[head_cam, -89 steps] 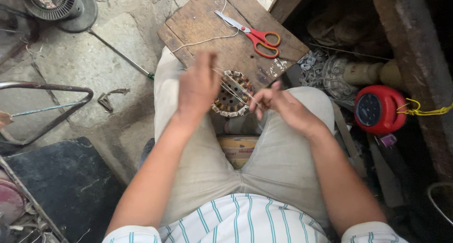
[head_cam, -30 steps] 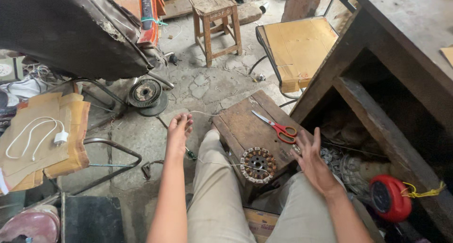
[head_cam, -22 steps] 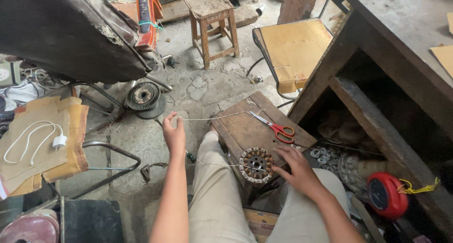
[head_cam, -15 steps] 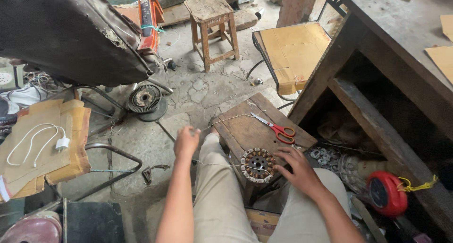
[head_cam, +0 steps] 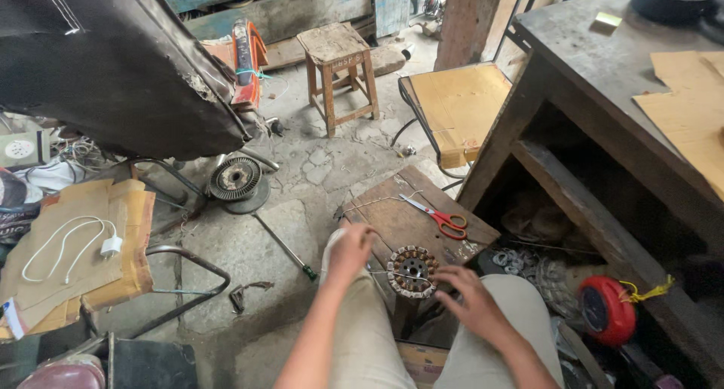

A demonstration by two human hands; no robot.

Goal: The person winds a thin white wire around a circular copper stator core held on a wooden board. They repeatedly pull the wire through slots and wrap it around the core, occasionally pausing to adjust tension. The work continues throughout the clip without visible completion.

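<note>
Left hand (head_cam: 351,247) pinches a thin wire (head_cam: 377,202); right hand (head_cam: 471,302), fingers loose, steadies the motor coil (head_cam: 412,270). A hard pull could snap the wire or tip the coil off the wooden board (head_cam: 392,215).

Wooden stool (head_cam: 337,68), red-handled scissors (head_cam: 439,217), red round casing (head_cam: 608,309).

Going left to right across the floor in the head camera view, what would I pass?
White charger cable → round metal wheel part → left hand → wound coil ring → red-handled scissors → red round tool.

Both forearms are bare to the frame edge, and the legs wear light khaki-grey, apparently cotton, trousers.
</note>
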